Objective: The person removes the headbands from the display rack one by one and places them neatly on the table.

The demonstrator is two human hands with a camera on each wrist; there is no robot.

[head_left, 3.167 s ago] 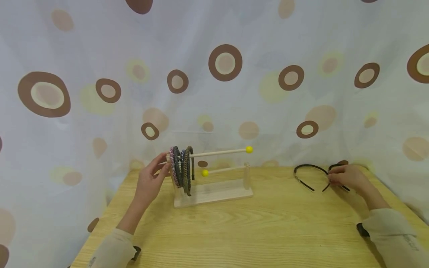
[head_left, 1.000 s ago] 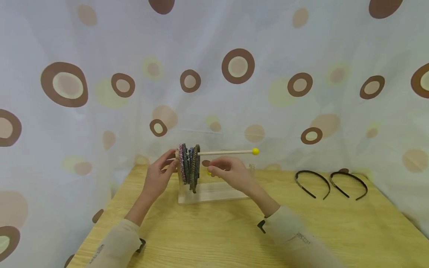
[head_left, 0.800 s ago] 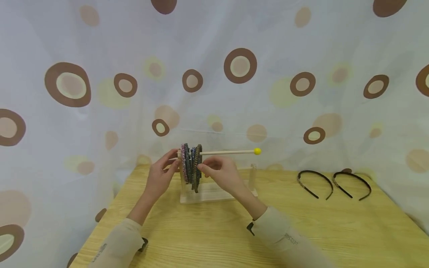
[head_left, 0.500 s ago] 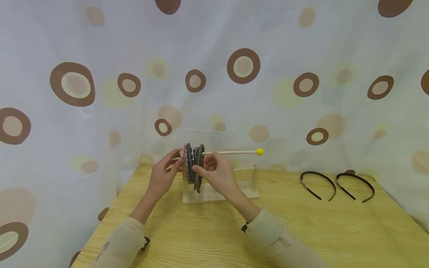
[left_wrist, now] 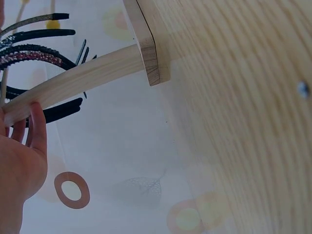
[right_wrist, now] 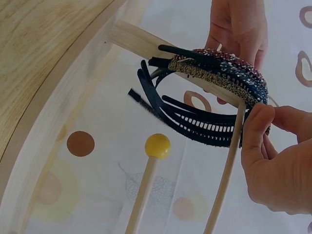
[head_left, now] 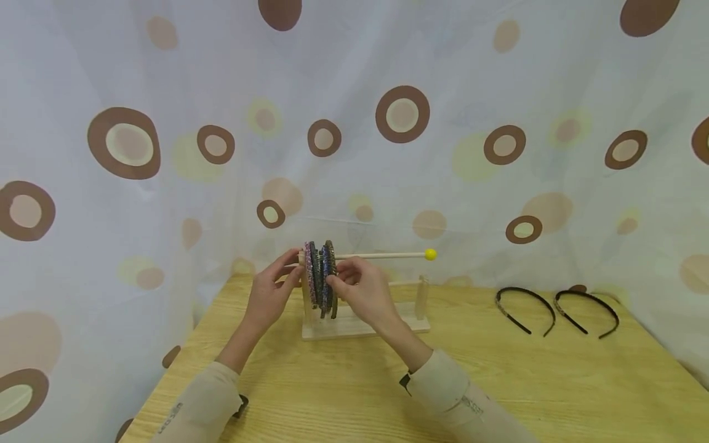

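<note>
The wooden stand (head_left: pixel 332 330) rests on the bench (head_left: pixel 388 384), its base flat and a post rising at each end. From the top of its left post an upper rod (head_left: pixel 388 255) reaches toward the right, tipped with a yellow ball (head_left: pixel 430 255) that probably works as a stop against things sliding off. A lower rod (right_wrist: pixel 142 195) runs the opposite way from the stand's right post.

A bunch of headbands (head_left: pixel 316 280) hangs on the upper rod, packed close beside the stand's left post, arches over the rod and ends downward, so their own weight seems to keep them there. The left hand (head_left: pixel 268 294) grips the top of that post, thumb and fingers on either side, likely to steady the stand because all the load sits at this end. The right hand (head_left: pixel 367 292) pinches the outer side of the bunch between thumb and fingers, apparently to control it along the rod; how many bands it has hold of I cannot tell.

Well apart from the stand, on its right, two black headbands (head_left: pixel 544 297) lie flat next to each other, ends toward the person, presumably laid there to be separate from the hanging ones.
</note>
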